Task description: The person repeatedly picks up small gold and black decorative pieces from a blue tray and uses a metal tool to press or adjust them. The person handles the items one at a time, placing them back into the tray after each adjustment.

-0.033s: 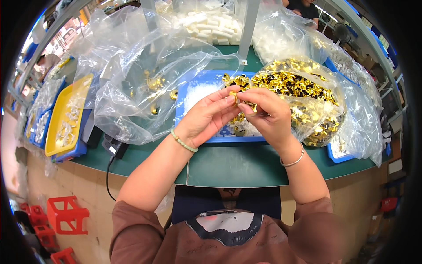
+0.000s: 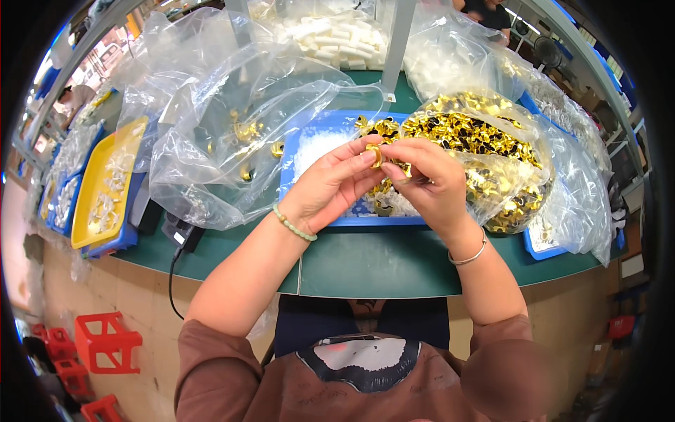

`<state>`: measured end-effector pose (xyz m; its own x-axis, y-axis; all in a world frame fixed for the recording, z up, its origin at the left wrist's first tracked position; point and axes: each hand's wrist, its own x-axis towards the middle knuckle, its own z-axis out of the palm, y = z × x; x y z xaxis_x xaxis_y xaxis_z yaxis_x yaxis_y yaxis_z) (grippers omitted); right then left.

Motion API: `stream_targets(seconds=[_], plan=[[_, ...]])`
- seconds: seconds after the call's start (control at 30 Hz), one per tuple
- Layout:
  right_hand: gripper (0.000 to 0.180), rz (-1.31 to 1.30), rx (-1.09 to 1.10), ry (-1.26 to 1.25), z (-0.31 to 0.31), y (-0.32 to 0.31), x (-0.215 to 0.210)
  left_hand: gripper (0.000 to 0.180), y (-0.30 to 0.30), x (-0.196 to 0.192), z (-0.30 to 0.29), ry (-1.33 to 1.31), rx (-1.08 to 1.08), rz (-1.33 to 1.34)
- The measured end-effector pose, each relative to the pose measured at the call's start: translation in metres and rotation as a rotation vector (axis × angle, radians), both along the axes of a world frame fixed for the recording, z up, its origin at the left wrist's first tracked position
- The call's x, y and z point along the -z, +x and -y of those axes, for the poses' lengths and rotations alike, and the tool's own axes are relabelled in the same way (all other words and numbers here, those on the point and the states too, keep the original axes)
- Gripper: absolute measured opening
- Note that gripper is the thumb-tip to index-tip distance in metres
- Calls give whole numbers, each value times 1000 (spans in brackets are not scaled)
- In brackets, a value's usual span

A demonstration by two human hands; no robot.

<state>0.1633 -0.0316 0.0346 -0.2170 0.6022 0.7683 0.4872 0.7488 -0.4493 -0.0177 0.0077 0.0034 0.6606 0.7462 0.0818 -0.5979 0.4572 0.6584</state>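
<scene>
Evidently both hands meet over a shallow blue plastic tray (image 2: 383,221), with a small, shiny, curved gold-coloured piece (image 2: 376,156) between their fingertips. The left hand (image 2: 320,188) comes from the left with its palm partly turned up, pinching the piece narrowly between thumb and forefinger; its other fingers curl loosely behind, perhaps to steady it. The right hand (image 2: 434,184) arches over from the other side, thumb and forefinger drawn close together at the piece; whether they grip it or merely press against it, I cannot tell. Holding it raised and central probably keeps it in plain sight and within reach of both sets of fingertips.

Below and behind the hands, the tray carries a heap of small white pieces (image 2: 320,150) at its left and loose gold bits near its middle. A clear plastic bag full of gold and black curved pieces (image 2: 471,133) lies open against the tray's right end, likely to keep that supply close to the right hand. To the left, a large crumpled clear plastic bag (image 2: 200,158) spreads across the dark green tabletop (image 2: 380,260), with a yellow plastic tray (image 2: 83,211) beyond it.
</scene>
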Motion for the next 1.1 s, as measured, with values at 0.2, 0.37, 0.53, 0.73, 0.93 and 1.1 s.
stream_targets(seconds=[0.2,0.37,0.53,0.73,0.93,1.1], plan=[[23,-111,0,-189,2,3,6,35,-1,6,-2,-30,-47,-62],[28,-187,-45,-191,1,0,9,37,1,4,1,-2,-80,-35],[41,-116,-23,-178,3,-3,6,36,2,1,5,-12,-97,-9],[38,-90,79,-70,4,-9,11,33,7,5,7,-25,-113,3],[33,-42,80,-104,3,-8,11,31,7,6,8,-30,-116,-23],[32,-89,44,-63,-3,-8,18,32,9,11,4,-3,-80,-17]])
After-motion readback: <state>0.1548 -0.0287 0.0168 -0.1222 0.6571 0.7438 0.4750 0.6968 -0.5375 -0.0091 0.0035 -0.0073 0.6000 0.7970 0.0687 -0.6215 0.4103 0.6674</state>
